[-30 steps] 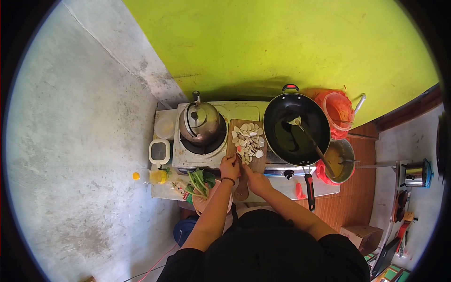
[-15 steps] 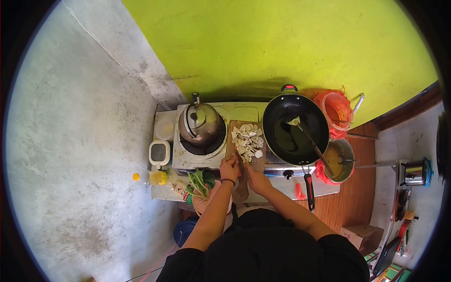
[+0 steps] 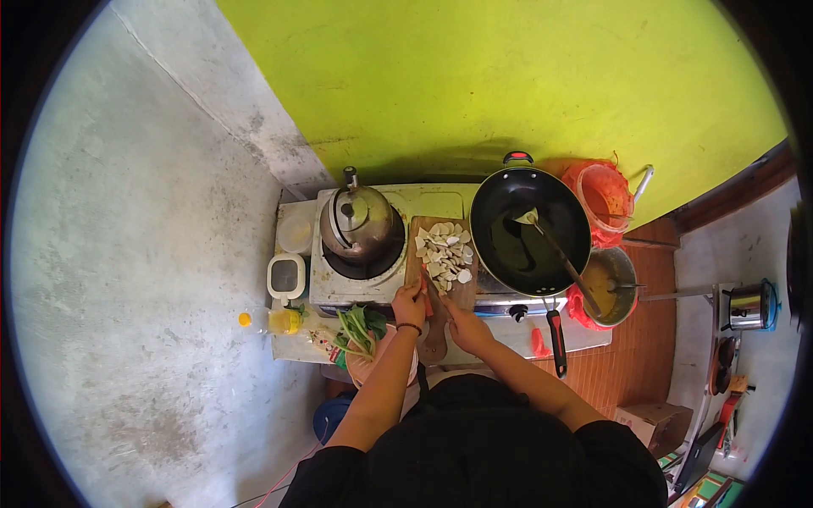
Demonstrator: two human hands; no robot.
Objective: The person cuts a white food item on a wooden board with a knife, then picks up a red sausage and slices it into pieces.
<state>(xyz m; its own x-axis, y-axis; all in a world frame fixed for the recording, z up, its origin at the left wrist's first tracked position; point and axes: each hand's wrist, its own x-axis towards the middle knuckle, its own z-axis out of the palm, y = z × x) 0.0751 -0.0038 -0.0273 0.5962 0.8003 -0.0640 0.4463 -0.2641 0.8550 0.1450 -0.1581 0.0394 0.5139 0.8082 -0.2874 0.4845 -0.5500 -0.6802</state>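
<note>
A wooden cutting board (image 3: 434,343) lies lengthwise in front of me, its far half covered with thin white slices (image 3: 445,251). My left hand (image 3: 410,303) is closed at the board's left side, fingers around a small reddish piece of food (image 3: 428,306) whose kind I cannot make out. From the right, my right hand (image 3: 468,331) is closed on a knife (image 3: 437,288), its narrow blade pointing away from me beside the left fingers. The handle is mostly hidden in my grip. Beside my left wrist are leafy greens (image 3: 362,328) over a pinkish bowl (image 3: 370,367).
A metal kettle (image 3: 360,227) stands on the left burner. To the right, a black wok (image 3: 517,254) holds a spatula (image 3: 559,250), its handle (image 3: 557,343) jutting toward me. Beyond it are a pot (image 3: 616,279) and a red-lined bucket (image 3: 605,199). A yellow-labelled bottle (image 3: 284,321) lies at left.
The knife and my right hand have shifted slightly, and more of the reddish piece shows beside my left fingers. The view has moved a little; the slices look the same.
</note>
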